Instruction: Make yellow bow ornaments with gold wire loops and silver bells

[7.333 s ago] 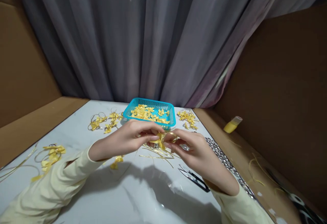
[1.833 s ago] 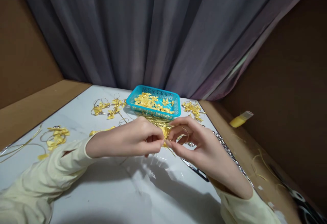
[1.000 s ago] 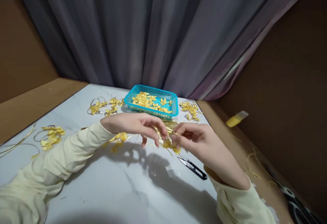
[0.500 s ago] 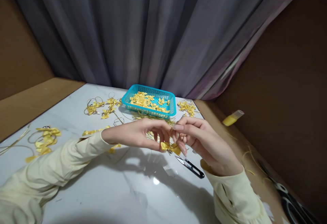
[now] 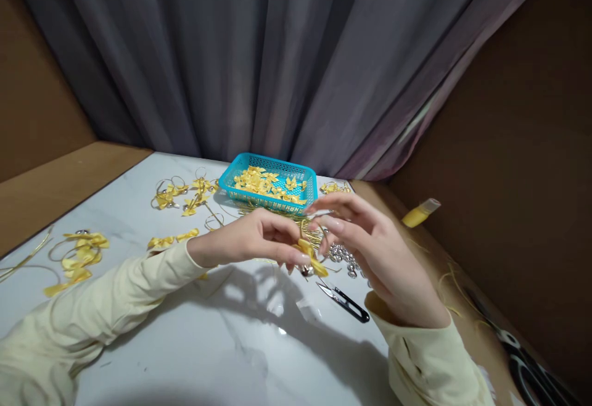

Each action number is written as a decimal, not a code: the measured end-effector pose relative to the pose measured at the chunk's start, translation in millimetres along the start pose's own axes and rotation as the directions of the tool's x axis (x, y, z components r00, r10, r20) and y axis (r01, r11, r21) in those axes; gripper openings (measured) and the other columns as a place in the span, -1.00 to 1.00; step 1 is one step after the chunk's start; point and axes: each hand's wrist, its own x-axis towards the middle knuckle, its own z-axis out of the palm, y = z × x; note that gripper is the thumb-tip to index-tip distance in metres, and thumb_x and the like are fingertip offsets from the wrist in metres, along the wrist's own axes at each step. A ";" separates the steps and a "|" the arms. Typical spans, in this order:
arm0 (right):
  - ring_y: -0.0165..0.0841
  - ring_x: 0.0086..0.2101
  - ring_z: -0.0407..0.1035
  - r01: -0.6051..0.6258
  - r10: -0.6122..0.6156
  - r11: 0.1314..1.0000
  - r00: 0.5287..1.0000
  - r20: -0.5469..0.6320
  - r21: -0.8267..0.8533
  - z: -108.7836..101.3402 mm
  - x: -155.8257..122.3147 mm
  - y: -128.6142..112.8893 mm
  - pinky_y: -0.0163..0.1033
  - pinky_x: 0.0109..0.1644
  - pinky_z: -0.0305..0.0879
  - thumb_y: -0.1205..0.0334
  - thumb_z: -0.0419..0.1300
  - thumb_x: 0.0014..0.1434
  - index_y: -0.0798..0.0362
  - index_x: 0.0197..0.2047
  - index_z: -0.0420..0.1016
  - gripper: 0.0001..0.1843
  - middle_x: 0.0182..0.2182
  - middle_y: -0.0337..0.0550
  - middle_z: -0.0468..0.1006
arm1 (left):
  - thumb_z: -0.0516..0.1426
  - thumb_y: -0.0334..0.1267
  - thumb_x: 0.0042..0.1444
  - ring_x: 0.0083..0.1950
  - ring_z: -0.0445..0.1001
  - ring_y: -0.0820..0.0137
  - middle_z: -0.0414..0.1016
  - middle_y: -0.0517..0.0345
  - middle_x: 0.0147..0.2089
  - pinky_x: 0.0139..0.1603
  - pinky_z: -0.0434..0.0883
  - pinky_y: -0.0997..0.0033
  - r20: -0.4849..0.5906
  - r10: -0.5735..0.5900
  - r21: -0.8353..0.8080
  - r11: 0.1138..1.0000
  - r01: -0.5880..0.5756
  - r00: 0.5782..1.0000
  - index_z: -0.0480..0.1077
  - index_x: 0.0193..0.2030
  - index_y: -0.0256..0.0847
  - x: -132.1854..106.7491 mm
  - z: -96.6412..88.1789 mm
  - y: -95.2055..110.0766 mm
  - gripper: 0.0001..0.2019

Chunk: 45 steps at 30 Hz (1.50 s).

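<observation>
My left hand point(image 5: 259, 239) pinches a yellow ribbon bow point(image 5: 314, 262) between thumb and fingers, above the white table. A small silver bell point(image 5: 306, 271) hangs at the bow's underside. A thin gold cord loop point(image 5: 325, 231) rises from the bow beside the fingertips of my right hand point(image 5: 370, 239). The right hand's fingers are spread apart and curve around this loop; whether a fingertip touches it is unclear. Below the hands lie black-handled thread snips point(image 5: 346, 303). Several silver bells point(image 5: 345, 255) are heaped behind the right hand, partly hidden by it.
A blue basket point(image 5: 268, 202) of yellow bows stands at the back, with gold cords point(image 5: 277, 210) before it. Bows with cord loops point(image 5: 83, 252) lie left and back left. On the brown surface at right are a yellow tube point(image 5: 420, 213) and large black scissors point(image 5: 527, 363).
My right fingers have parted from their pinch and lifted, and a cord loop now shows beside them. The bow has tilted in my left hand. The heap of bells has come into view.
</observation>
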 end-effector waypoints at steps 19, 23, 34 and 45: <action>-0.46 -0.45 0.22 0.131 -0.126 0.934 0.991 0.038 -0.332 -6.0 3.4 9.2 -0.34 -0.44 0.10 0.14 0.12 0.19 0.07 -0.39 0.42 -0.80 -0.47 -0.25 0.39 | 0.07 -0.01 0.14 -0.36 0.41 0.42 0.41 0.12 -0.40 -0.50 0.31 0.52 -0.365 -0.049 -0.127 0.992 0.003 0.930 0.42 -0.40 -0.31 3.2 5.9 7.1 -0.65; -0.44 -0.44 0.21 0.030 -0.018 0.973 0.998 0.055 -0.227 -10.3 6.2 7.7 -0.31 -0.37 0.11 0.12 0.18 0.14 0.07 -0.39 0.45 -0.80 -0.45 -0.23 0.40 | 0.14 -0.08 0.10 -0.17 0.38 0.40 0.44 0.15 -0.21 -0.17 0.32 0.45 -0.476 0.121 0.212 0.977 -0.020 0.871 0.41 -0.24 -0.24 3.0 1.1 15.9 -0.75; -0.41 -0.37 0.24 -0.129 0.139 0.989 0.981 0.139 -0.079 -6.3 6.5 9.3 -0.28 -0.26 0.14 0.13 0.23 0.08 0.06 -0.43 0.48 -0.83 -0.44 -0.22 0.42 | 0.15 -0.12 0.08 -0.30 0.33 0.46 0.41 0.21 -0.36 -0.20 0.25 0.44 -0.262 -0.069 0.056 0.995 0.087 0.962 0.45 -0.34 -0.25 3.1 -2.9 7.9 -0.78; -0.40 -0.42 0.27 -0.014 0.086 0.942 0.976 0.198 -0.336 -5.1 4.2 2.1 -0.29 -0.39 0.13 0.03 0.20 0.10 0.09 -0.46 0.47 -0.71 -0.44 -0.18 0.46 | 0.19 -0.15 0.06 -0.33 0.32 0.48 0.42 0.22 -0.40 -0.26 0.23 0.47 -0.108 -0.115 0.092 0.988 0.125 0.987 0.48 -0.36 -0.25 -0.1 -5.5 12.5 -0.81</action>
